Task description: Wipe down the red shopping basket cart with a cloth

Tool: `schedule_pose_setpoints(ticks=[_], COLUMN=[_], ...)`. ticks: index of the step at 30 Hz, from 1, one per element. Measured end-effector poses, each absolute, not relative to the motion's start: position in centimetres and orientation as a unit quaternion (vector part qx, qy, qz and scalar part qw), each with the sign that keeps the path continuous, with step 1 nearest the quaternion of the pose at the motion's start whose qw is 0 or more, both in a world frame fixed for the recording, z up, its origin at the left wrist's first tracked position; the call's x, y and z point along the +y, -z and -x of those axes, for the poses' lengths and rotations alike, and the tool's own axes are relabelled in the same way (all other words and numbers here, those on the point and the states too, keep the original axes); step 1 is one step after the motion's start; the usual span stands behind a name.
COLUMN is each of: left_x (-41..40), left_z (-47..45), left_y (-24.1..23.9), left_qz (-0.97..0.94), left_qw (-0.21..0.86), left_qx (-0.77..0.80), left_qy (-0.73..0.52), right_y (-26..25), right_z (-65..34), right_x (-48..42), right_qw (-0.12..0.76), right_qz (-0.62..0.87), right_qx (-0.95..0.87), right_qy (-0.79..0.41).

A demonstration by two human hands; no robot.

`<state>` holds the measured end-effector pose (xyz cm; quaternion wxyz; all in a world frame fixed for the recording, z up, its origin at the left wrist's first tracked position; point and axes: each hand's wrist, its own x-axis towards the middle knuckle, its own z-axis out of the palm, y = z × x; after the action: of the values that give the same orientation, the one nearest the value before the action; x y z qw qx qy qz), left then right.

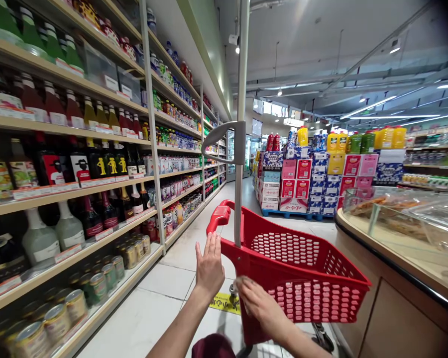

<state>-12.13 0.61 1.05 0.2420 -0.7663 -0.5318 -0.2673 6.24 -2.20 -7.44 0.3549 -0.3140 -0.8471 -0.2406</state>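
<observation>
A red plastic shopping cart (302, 268) with perforated basket walls stands right in front of me. A grey metal pole (242, 194) with a grey loop handle (224, 144) rises from its near end. My left hand (210, 263) is open, its fingers stretched out and touching the cart's rim just below the red handle (219, 216). Lower down, my right hand (260, 303) presses against the cart's near side with bent fingers. A small pale patch shows at its fingertips, too blurred to name.
Shelves of bottles and cans (70, 184) run along the left. Stacked drink cartons (294, 184) stand on a blue pallet ahead. A curved counter (392, 278) with a glass guard borders the right. A yellow floor sticker (226, 304) lies beneath the cart.
</observation>
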Motion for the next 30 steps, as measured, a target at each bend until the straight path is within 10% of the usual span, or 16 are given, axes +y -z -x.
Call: schedule_pose_setpoints(ticks=[6, 30], left_x=[0.5, -0.7], left_z=[11.7, 0.5], left_y=[-1.2, 2.2], left_qz=[0.752, 0.850], left_qw=[0.263, 0.238], left_qx=[-0.528, -0.431], left_qy=[0.293, 0.188], right_y=[3.4, 9.8], right_z=[-5.8, -18.0], right_x=[-0.7, 1.0], right_qw=[0.519, 0.468], right_qz=[0.380, 0.518], right_qx=[-0.728, -0.677], right_qy=[0.236, 0.232])
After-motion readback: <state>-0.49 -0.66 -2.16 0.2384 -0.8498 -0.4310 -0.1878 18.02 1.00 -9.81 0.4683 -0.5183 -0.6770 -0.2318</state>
